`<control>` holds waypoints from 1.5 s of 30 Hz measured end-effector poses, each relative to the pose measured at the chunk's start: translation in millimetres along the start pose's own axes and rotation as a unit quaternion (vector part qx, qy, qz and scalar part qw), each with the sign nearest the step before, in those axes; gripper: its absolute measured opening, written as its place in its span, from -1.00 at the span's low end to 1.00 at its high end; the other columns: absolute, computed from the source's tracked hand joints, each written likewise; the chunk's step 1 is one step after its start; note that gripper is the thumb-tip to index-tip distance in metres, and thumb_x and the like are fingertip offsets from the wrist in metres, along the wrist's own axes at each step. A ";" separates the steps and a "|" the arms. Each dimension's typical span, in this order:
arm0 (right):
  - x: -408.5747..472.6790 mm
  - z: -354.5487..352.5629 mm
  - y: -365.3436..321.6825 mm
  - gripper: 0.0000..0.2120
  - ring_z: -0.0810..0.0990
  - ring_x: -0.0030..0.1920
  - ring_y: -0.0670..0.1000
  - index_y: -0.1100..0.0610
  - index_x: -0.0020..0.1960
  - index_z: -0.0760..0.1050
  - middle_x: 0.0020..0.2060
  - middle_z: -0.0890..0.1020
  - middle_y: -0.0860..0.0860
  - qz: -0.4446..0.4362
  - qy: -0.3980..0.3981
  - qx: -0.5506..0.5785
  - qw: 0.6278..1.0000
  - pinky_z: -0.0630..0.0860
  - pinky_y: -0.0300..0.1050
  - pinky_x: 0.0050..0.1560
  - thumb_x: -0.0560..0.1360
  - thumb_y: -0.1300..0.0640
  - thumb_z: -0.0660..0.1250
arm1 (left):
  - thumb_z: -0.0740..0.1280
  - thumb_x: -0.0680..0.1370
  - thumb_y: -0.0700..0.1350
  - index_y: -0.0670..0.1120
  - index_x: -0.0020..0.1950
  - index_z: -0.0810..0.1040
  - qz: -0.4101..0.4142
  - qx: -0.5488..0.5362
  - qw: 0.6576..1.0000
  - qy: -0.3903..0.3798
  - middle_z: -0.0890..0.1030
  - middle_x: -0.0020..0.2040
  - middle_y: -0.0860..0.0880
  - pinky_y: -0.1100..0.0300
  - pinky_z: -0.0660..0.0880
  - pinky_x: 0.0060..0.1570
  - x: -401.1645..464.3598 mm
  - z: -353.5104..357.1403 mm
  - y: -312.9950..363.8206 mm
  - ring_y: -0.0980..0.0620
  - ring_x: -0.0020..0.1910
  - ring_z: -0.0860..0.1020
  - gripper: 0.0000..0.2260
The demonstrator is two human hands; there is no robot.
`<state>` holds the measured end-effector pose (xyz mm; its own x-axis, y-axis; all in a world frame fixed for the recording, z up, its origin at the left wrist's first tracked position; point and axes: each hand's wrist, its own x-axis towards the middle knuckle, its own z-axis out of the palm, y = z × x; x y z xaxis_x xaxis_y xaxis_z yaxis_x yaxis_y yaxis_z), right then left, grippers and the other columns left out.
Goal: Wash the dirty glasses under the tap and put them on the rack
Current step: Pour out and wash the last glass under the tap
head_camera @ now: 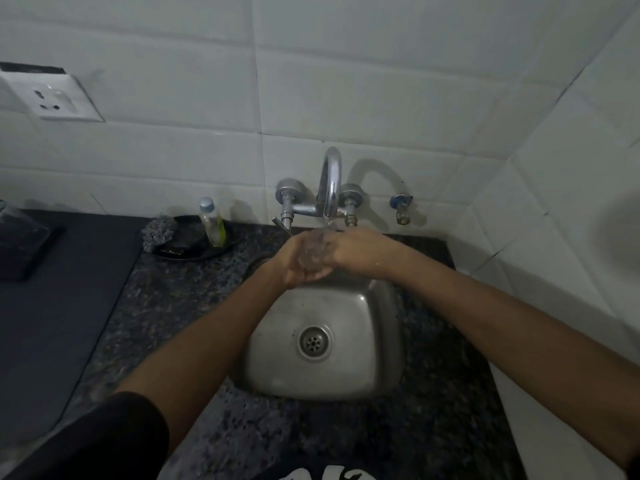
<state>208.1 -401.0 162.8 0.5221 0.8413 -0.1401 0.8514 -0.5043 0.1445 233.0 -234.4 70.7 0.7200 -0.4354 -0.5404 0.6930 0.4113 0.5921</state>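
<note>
A clear drinking glass (313, 252) is held over the back of the steel sink (363, 368), right under the spout of the chrome tap (330, 181). A thin stream of water runs from the spout onto the glass. My left hand (294, 263) wraps it from the left and below. My right hand (356, 252) grips it from the right, fingers over its rim side. Most of the glass is hidden between the two hands. No rack is in view.
A dark dish (194, 249) on the speckled counter left of the tap holds a steel scrubber (157, 233) and a small bottle of yellow-green liquid (213, 221). A dark container (20, 244) stands at the far left. A wall socket (52, 97) is upper left; tiled walls close the back and right.
</note>
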 end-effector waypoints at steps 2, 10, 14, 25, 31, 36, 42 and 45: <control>2.1 6.5 8.7 -0.70 0.63 0.23 0.06 0.00 0.24 0.65 0.17 0.70 -0.02 -0.057 0.001 -0.103 0.993 0.56 0.01 0.08 0.53 0.19 0.45 | 0.18 0.68 -0.13 -0.25 0.02 0.60 -0.004 0.001 1.000 0.004 0.65 -0.25 -0.11 0.15 0.61 -0.40 1.0 -1.3 3.9 -0.02 -0.33 0.64 -0.74; 28.6 -3.3 -6.8 -0.67 0.68 0.04 0.12 0.16 0.14 0.64 0.07 0.70 0.11 0.145 -0.070 -0.046 0.986 0.55 -0.02 -0.05 0.55 -0.07 0.39 | 0.08 0.59 -0.17 -0.17 -0.06 0.65 0.127 -0.144 0.981 0.020 0.54 -0.18 -0.07 0.20 0.28 -0.33 23.9 13.5 -20.7 0.03 -0.26 0.50 -0.67; 30.1 3.1 15.6 -0.92 0.69 -0.20 0.14 0.14 -0.11 0.70 -0.21 0.71 0.08 -0.045 -0.031 -0.132 0.990 0.63 0.00 -0.19 0.42 0.15 0.51 | 0.21 0.58 -0.02 -0.15 0.06 0.66 0.087 -0.099 0.991 0.002 0.57 -0.11 -0.10 0.08 0.36 -0.22 23.1 0.3 -16.4 -0.04 -0.19 0.53 -0.70; 22.0 12.1 13.8 -0.85 0.69 -0.09 0.13 0.12 -0.04 0.68 -0.11 0.72 0.07 0.039 -0.066 -0.004 0.997 0.58 -0.07 -0.07 0.49 0.06 0.42 | 0.02 0.64 -0.08 -0.17 0.00 0.60 0.061 -0.143 0.988 0.009 0.54 -0.17 -0.09 0.19 0.32 -0.41 26.9 -4.2 -24.2 -0.01 -0.28 0.49 -0.63; 25.8 17.9 8.1 -0.93 0.66 -0.14 0.07 0.06 -0.08 0.67 -0.20 0.68 -0.02 -0.017 -0.055 -0.167 0.984 0.57 0.00 -0.04 0.50 0.07 0.48 | 0.11 0.62 -0.21 -0.21 -0.14 0.63 0.053 -0.081 0.995 0.034 0.51 -0.24 -0.10 0.19 0.48 -0.47 28.0 -2.6 -13.2 -0.02 -0.36 0.53 -0.68; 28.0 -2.7 -8.6 -0.70 0.68 -0.01 0.13 0.12 0.04 0.67 -0.05 0.71 0.09 0.122 -0.135 0.010 0.983 0.45 -0.05 -0.11 0.61 -0.10 0.33 | 0.04 0.63 -0.15 -0.14 0.07 0.58 0.075 -0.173 0.982 0.002 0.58 -0.17 -0.05 0.27 0.24 -0.37 27.7 -1.3 -32.6 0.05 -0.26 0.52 -0.69; 21.5 16.2 15.5 -0.90 0.64 -0.36 0.13 0.18 -0.26 0.59 -0.36 0.64 0.08 -0.050 -0.024 -0.134 0.989 0.60 0.01 -0.30 0.38 0.30 0.48 | 0.23 0.50 -0.25 -0.24 -0.23 0.52 0.084 -0.041 0.996 -0.003 0.50 -0.39 -0.07 0.21 0.46 -0.44 20.0 3.0 -12.6 0.02 -0.42 0.49 -0.86; 23.8 15.8 -6.7 -0.78 0.70 -0.02 0.19 0.13 0.04 0.69 -0.01 0.71 0.13 0.192 -0.027 0.080 0.978 0.59 0.01 -0.09 0.51 0.00 0.45 | 0.15 0.57 -0.18 -0.23 -0.08 0.57 0.118 -0.153 0.979 0.056 0.52 -0.15 -0.13 0.14 0.49 -0.23 26.6 1.5 -20.6 -0.04 -0.21 0.54 -0.77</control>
<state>215.7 -380.6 143.0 0.8026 0.5755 -0.1571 0.5877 -0.8080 0.0424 237.8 -255.6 45.0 0.8489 -0.2151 -0.4829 0.4723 0.7188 0.5102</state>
